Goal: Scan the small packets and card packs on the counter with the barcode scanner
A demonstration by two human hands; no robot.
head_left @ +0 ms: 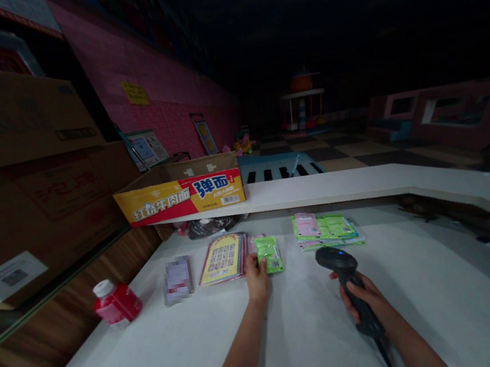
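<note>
My right hand (pixel 362 302) is closed around a black barcode scanner (pixel 338 261); my left hand (pixel 256 278) sits beside a green packet (pixel 268 254), its grip too dim to tell.

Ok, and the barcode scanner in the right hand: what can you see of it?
The barcode scanner is a dark, plastic-looking, pistol-shaped handheld with a rounded head and a small blue light on top. The right hand wraps its grip, with the head tilted forward over the white counter. A dark cable trails down from the bottom of the handle. Only the hand can be seen touching it.
</note>
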